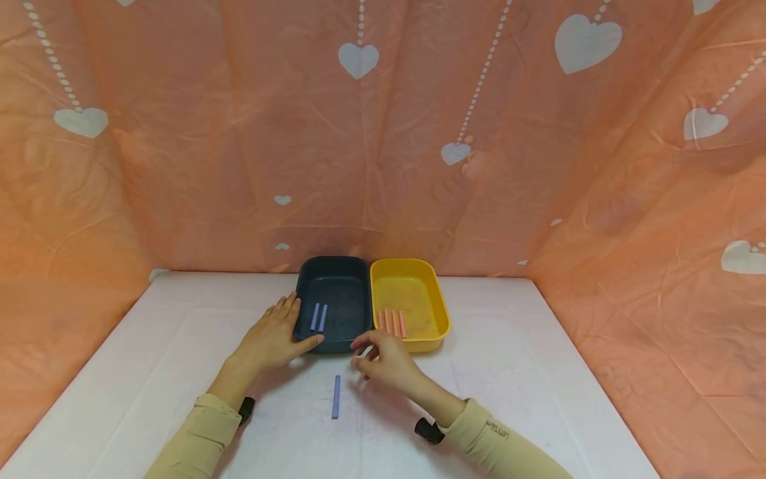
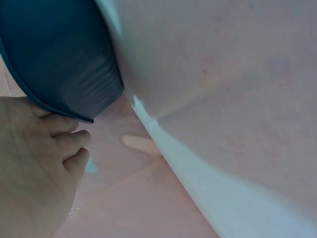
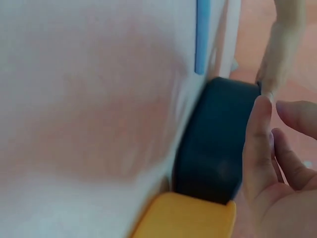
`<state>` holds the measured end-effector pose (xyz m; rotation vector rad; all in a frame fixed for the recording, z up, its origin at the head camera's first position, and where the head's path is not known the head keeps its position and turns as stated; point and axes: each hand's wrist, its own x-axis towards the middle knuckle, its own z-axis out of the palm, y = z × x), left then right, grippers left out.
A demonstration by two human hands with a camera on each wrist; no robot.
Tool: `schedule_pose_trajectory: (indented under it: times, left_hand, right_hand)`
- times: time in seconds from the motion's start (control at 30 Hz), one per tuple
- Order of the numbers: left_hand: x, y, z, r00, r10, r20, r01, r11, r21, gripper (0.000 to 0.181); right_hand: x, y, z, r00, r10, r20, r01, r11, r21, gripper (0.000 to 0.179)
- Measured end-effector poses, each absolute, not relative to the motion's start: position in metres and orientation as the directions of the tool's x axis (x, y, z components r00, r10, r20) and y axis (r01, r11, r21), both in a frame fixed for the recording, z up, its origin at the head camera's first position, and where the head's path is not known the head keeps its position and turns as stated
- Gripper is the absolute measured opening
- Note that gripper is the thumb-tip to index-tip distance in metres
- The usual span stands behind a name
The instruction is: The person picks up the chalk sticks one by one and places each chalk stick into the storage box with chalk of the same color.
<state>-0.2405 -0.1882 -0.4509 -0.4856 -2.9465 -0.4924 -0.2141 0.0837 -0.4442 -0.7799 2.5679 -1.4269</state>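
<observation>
My left hand (image 1: 270, 338) rests against the left side of a dark blue tray (image 1: 341, 346), its fingers extended along the wall and the thumb over the near rim. Two purple chalk sticks (image 1: 323, 319) lie inside that tray. By the tray's near right corner is my right hand (image 1: 387, 362), thumb and forefinger apart; in the right wrist view nothing shows between its fingertips (image 3: 262, 106). On the table, just nearer than the dark tray, lies another purple chalk stick (image 1: 336, 397). Several pink chalk sticks (image 1: 394, 324) lie in a yellow tray (image 1: 423, 345), partly behind the right hand.
Both trays stand side by side at the back of a white-covered table (image 1: 509, 392). An orange curtain (image 1: 239, 166) with white hearts rises directly behind them and along both sides. Faint coloured smudges mark the tablecloth.
</observation>
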Motion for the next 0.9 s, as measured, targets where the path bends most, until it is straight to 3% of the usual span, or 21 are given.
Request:
schedule_pose_trajectory:
  times: [0.17, 0.5, 0.9]
  left_hand:
    - [-0.241, -0.189, -0.452, -0.941, 0.296, 0.164, 0.333, 0.896, 0.295, 0.107]
    - [-0.240, -0.188, -0.452, -0.939, 0.292, 0.179, 0.335, 0.894, 0.297, 0.106]
    - [-0.240, -0.188, -0.451, -0.939, 0.294, 0.175, 0.336, 0.893, 0.300, 0.106]
  right_hand:
    - [-0.211, 0.078, -0.454, -0.859, -0.502, 0.102, -0.363, 0.456, -0.813, 0.023]
    - [-0.211, 0.069, -0.470, -0.806, -0.581, 0.109, -0.465, 0.509, -0.725, 0.024]
    - [-0.213, 0.056, -0.472, -0.810, -0.585, 0.051, -0.495, 0.633, -0.594, 0.033]
